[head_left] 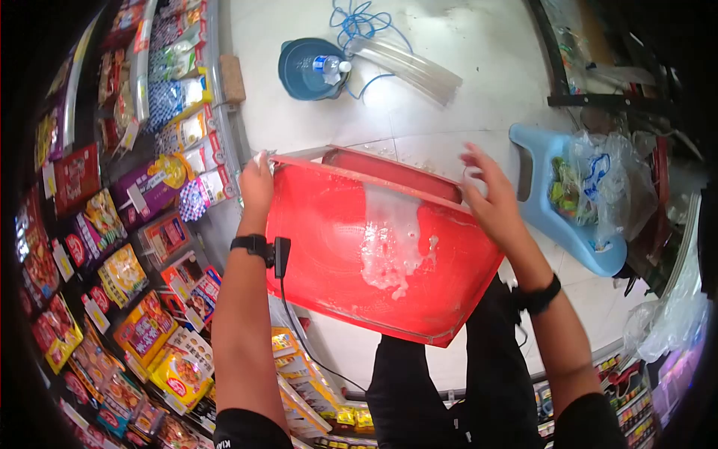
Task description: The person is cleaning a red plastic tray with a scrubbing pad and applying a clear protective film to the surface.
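Note:
A red plastic tray (321, 239) is held tilted in front of my legs, with a white patch of suds (393, 239) spread over its surface. My left hand (258, 179) is closed around the tray's far left corner, and a bit of something whitish shows at its fingertips. At the far right corner is my right hand (486, 187), its fingers spread apart and its thumb side close to the rim. Behind the tray's far edge shows a second red rim or wall (396, 170). Both wrists wear black bands, and a cable hangs from the device on the left one.
A blue bucket (295, 75) with a plastic bottle (329, 67) stands ahead, beside blue cord (359, 21) and a bundle of clear strips (407, 71). A light blue stool (546, 209) carrying plastic bags (609, 179) is at right. Shelves of packaged snacks (153, 325) line the left.

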The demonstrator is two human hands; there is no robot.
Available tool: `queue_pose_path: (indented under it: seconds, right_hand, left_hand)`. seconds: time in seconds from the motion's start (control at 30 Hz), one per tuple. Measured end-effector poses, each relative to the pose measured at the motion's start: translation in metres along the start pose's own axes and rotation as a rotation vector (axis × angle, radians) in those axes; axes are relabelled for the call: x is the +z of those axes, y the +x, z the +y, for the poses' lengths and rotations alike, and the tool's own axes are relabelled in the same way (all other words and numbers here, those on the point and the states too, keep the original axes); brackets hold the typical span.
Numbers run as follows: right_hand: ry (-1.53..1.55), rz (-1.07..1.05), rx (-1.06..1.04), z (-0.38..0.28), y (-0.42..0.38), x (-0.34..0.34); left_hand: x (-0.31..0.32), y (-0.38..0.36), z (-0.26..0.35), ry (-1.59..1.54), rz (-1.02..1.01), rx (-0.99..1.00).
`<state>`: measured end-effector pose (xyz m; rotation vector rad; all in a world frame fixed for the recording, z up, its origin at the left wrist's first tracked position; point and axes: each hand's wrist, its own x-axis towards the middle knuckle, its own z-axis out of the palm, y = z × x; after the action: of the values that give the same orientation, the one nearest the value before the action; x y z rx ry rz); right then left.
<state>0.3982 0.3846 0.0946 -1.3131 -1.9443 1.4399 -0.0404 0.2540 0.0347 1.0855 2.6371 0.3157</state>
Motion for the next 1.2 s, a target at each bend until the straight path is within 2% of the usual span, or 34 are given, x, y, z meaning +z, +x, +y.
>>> queue_pose_path:
  seconds: [0.03, 0.1, 0.13, 0.17, 0.23, 0.3, 0.37, 0.4, 0.47, 0.53, 0.57, 0.63, 0.73, 0.83, 0.9, 0.93, 1.0, 1.07, 1.13, 1.17, 1.2]
  right_hand:
    - [0.001, -0.096, -0.024, 0.002, 0.019, 0.004]
    - [-0.162, -0.328, -0.151, 0.019, 0.050, 0.016]
    - [-0.103, -0.440, -0.104, 0.019, 0.063, 0.026]
    - [-0.043, -0.551, -0.057, 0.017, 0.074, 0.039]
    - [-0.011, -0.705, -0.049, 0.009, 0.085, 0.059]
    - [-0.026, -0.755, -0.030, -0.002, 0.093, 0.079]
    - [0.030, -0.703, -0.063, 0.012, 0.095, 0.111]
    - [0.068, -0.660, -0.114, 0.020, 0.097, 0.125]
    - [0.048, -0.635, -0.092, 0.025, 0.101, 0.139]
    - [0.019, -0.623, -0.073, 0.023, 0.098, 0.142]
    - [0.052, -0.696, -0.001, 0.020, 0.097, 0.136]
    - [0.071, -0.751, 0.089, 0.011, 0.094, 0.118]
    - [-0.022, -0.791, 0.055, -0.005, 0.090, 0.119]
    - [0.060, -0.777, -0.018, -0.018, 0.089, 0.163]
    - [-0.040, -0.743, -0.061, -0.034, 0.085, 0.187]
    - [-0.088, -0.653, -0.122, -0.037, 0.080, 0.194]
    - [-0.089, -0.599, -0.146, -0.031, 0.074, 0.196]
    - [-0.107, -0.559, -0.164, -0.022, 0.061, 0.189]
    - [0.039, -0.455, 0.011, -0.008, 0.056, 0.170]
    - [0.025, -0.461, 0.002, 0.001, 0.057, 0.158]
    - [0.034, -0.484, -0.137, 0.012, 0.058, 0.145]
  left_hand:
    - [-0.002, 0.004, 0.007, 0.000, -0.005, 0.019]
    - [-0.004, 0.011, 0.016, -0.035, -0.070, 0.219]
    - [0.003, 0.022, 0.008, 0.056, -0.090, 0.317]
    - [0.002, 0.029, 0.009, 0.059, -0.107, 0.330]
    - [-0.005, 0.043, 0.019, 0.107, -0.343, 0.513]
    - [-0.007, 0.045, 0.028, 0.094, -0.403, 0.519]
    - [-0.011, 0.040, 0.042, 0.188, -0.484, 0.559]
    - [-0.009, 0.032, 0.057, 0.072, -0.566, 0.624]
    - [0.013, 0.012, 0.087, 0.316, -0.667, 0.734]
    - [0.027, -0.019, 0.129, 0.213, -0.740, 0.757]
    - [0.039, -0.031, 0.137, 0.204, -0.744, 0.774]
    - [0.056, -0.057, 0.145, 0.015, -0.764, 0.759]
    - [0.052, -0.044, 0.120, 0.084, -0.812, 0.667]
    - [0.016, -0.003, 0.083, 0.130, -0.762, 0.675]
    - [-0.011, 0.021, 0.060, 0.179, -0.741, 0.653]
    - [-0.020, 0.029, 0.049, 0.166, -0.677, 0.618]
    - [-0.020, 0.031, 0.038, 0.156, -0.627, 0.567]
    - [-0.006, 0.009, 0.058, 0.153, -0.636, 0.579]
    - [0.012, -0.026, 0.100, 0.141, -0.664, 0.627]
    - [0.020, -0.045, 0.122, 0.138, -0.697, 0.666]
    - [0.032, -0.065, 0.135, 0.141, -0.646, 0.712]
